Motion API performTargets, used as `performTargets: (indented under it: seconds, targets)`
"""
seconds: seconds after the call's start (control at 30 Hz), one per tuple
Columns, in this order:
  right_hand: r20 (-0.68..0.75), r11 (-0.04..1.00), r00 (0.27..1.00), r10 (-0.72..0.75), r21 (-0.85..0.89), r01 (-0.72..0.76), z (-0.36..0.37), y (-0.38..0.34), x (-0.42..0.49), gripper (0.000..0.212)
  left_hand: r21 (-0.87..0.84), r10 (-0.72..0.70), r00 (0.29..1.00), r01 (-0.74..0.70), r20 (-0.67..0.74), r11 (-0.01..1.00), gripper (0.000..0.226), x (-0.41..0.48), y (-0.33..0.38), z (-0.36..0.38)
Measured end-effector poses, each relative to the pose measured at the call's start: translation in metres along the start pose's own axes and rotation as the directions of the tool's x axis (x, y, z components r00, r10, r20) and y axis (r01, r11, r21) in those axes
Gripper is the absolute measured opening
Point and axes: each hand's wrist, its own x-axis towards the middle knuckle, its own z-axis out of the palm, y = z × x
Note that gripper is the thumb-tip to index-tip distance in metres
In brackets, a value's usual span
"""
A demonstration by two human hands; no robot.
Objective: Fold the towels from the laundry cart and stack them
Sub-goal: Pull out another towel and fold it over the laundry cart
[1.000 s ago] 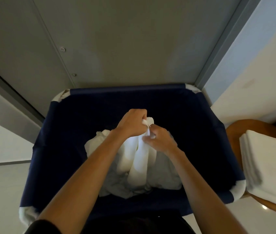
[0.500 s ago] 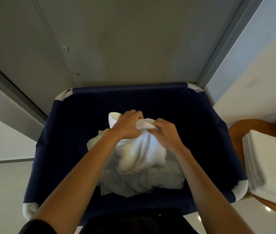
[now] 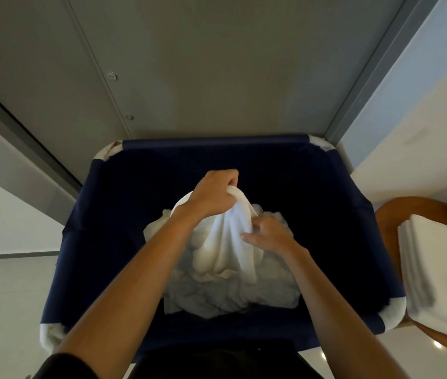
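At centre frame, our left hand (image 3: 211,199) clenched around a towel (image 3: 225,242) over the cart (image 3: 123,214); right hand (image 3: 270,237) against it, grip unclear.

left hand (image 3: 211,198) fingertips: hidden in towel (image 3: 225,242) fold | right hand (image 3: 268,236) fingers: blurred, grip unclear | pile (image 3: 216,296): towel count untellable | cart (image 3: 216,142): floor under pile, near rim behind dark clothing (image 3: 216,362), lower frame | stack (image 3: 441,269): cut by right edge, layers blurred | worktop (image 3: 389,214): mostly covered, cut off right
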Motion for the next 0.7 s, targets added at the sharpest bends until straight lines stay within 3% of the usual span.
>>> performTargets:
  seconds: [0.1,0.2,0.3,0.43,0.5,0.6,0.7]
  targets:
    - [0.002,0.999,0.999,0.047,-0.017,-0.047,0.016,0.014,0.003,0.025,-0.014,0.005,0.999,-0.005,-0.049,1.0,0.021,0.001,0.0,-0.01]
    - [-0.051,0.997,0.997,0.054,-0.05,-0.056,0.019,0.015,0.006,0.019,0.003,-0.021,0.996,0.021,-0.087,1.0,0.026,0.002,-0.003,-0.018]
    - [-0.172,0.999,0.985,0.022,-0.022,-0.026,0.008,0.013,0.006,0.012,0.102,-0.131,0.983,0.145,-0.13,0.984,0.023,0.002,-0.014,-0.029]
    - [-0.321,0.99,0.944,-0.079,0.084,0.111,-0.009,0.005,0.002,0.039,0.314,-0.247,0.965,0.263,-0.092,0.912,0.019,-0.005,-0.027,-0.033]
    - [-0.329,0.975,0.937,-0.117,0.141,0.171,-0.013,-0.006,0.0,0.039,0.25,-0.188,0.982,0.183,-0.005,0.951,0.025,-0.008,-0.026,-0.025]
    - [-0.315,0.944,0.933,-0.175,0.216,0.25,-0.012,-0.021,0.002,0.032,0.005,-0.052,0.977,0.052,0.205,0.999,0.031,-0.009,-0.016,-0.004]
    - [-0.295,0.895,0.942,-0.162,0.358,0.266,-0.012,-0.031,0.002,0.005,0.028,-0.039,0.979,0.034,0.199,0.999,0.019,-0.008,-0.016,0.016]
